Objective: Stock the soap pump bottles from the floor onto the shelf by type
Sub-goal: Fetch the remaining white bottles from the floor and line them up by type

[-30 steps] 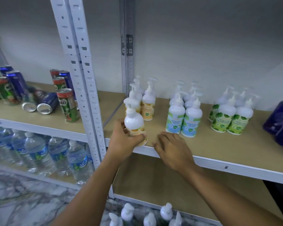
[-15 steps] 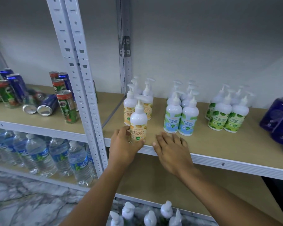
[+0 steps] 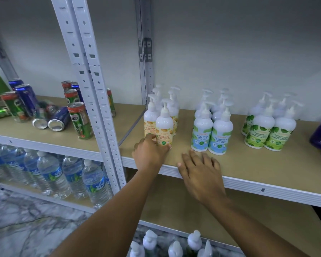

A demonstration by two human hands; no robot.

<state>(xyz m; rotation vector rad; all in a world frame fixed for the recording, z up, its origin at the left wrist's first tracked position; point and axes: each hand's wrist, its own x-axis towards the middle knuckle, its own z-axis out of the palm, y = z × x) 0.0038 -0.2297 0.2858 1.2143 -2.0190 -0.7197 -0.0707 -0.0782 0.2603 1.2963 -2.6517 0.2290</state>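
Sliding back from the shelf [image 3: 267, 164] edge, the orange-label bottle [image 3: 164, 127] is now joining its matching group [image 3: 150, 119] at eleven o'clock. The left hand [image 3: 150, 152] is seemingly still gripping its base, while the right hand [image 3: 200, 169] is lying flat and empty at four o'clock. Floor bottles [image 3: 150, 240] are waiting at six.

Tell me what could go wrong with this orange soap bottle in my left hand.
The left hand grips the orange-label bottle only at its base, so it could tip into the orange-label group behind it. The right hand rests flat close to the blue-label bottles; a forward slide might knock them.
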